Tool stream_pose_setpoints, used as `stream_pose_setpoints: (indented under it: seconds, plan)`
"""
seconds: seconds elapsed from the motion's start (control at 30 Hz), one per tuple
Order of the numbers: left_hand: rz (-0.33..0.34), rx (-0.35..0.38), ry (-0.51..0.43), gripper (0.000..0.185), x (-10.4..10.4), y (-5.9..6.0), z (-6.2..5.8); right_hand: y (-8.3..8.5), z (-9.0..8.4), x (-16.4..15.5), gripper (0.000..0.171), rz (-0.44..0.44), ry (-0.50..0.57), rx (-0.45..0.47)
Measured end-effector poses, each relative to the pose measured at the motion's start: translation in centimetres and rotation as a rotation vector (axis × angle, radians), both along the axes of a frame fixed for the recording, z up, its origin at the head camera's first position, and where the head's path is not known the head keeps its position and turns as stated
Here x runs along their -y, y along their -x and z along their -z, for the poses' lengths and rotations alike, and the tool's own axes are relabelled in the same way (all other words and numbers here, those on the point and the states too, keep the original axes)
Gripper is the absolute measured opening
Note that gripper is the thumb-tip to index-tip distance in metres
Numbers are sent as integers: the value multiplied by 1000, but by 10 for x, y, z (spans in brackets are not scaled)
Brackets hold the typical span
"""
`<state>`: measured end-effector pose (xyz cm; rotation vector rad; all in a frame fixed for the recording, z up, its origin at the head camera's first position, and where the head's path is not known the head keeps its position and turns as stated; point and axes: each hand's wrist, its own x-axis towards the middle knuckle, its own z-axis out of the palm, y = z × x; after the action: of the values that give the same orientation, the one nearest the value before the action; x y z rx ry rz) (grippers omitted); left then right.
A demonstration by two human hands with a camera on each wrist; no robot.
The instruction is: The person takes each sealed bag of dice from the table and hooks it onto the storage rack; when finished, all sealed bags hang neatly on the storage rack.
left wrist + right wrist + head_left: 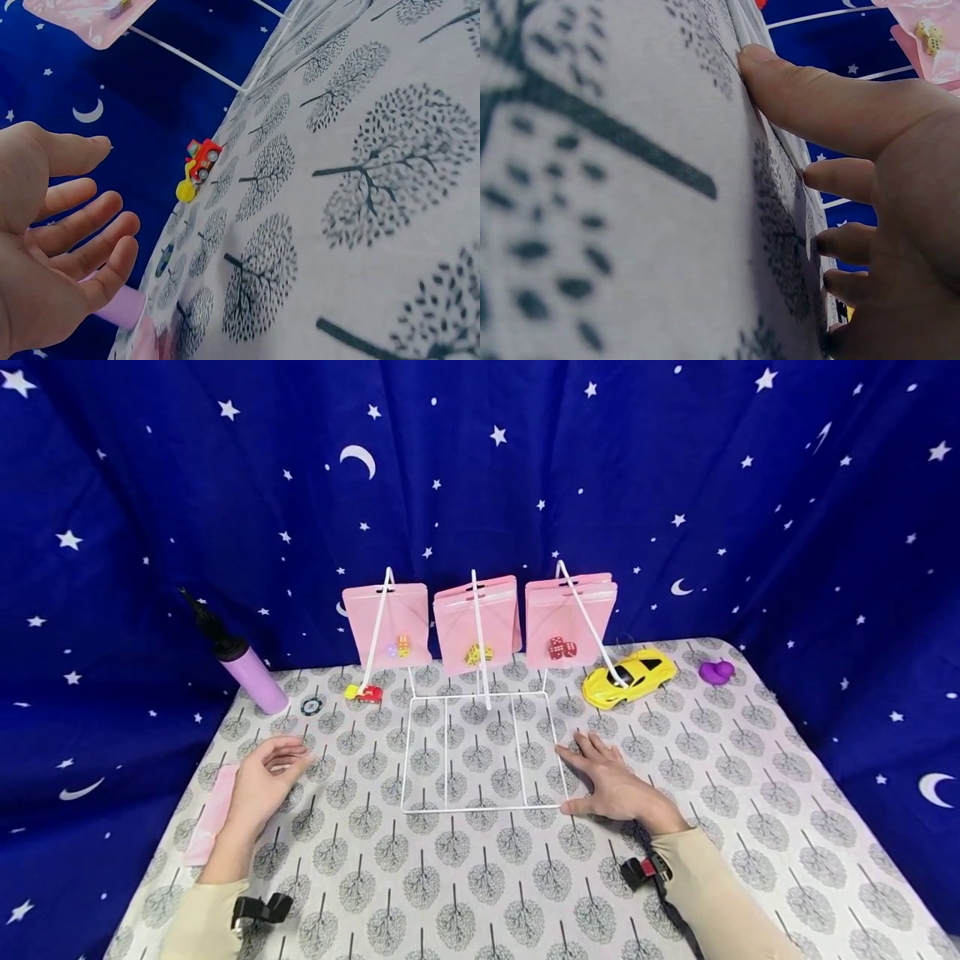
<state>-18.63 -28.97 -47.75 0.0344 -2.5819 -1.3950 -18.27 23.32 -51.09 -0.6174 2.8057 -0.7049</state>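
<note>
A white wire rack [480, 752] stands mid-table, its flat base on the tree-print cloth. Three pink bags hang from its hooks: the left bag [387, 625] and the middle bag [477, 620] hold yellow dice, the right bag [570, 614] holds red ones. My right hand [609, 781] lies flat and open on the cloth at the base's right edge, thumb [817, 97] against the wire. My left hand [268, 775] hovers open and holds nothing, just over a pink bag [212, 814] lying at the table's left edge. In the left wrist view the left hand [60, 247] shows spread fingers.
A purple pump [246, 670], a dark chip [311, 703] and a small red toy vehicle [365, 693] sit at the back left. A yellow toy car [628, 677] and a purple object [716, 671] sit at the back right. Blue starry fabric hangs behind.
</note>
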Motion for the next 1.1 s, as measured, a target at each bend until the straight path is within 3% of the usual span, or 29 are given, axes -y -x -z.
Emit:
stream_pose_setpoints:
  seconds: [0.5,0.77,1.1]
  plan:
    - [-125,34,45,46,28,-34,5,-5,1,-3,93,-3,6,-6]
    - [-200,54,78,43,40,-45,5,-4,-1,-1,93,-10,11,-14]
    - [-292,182,188,53,54,-56,1,-2,-2,0,94,-11,18,-12]
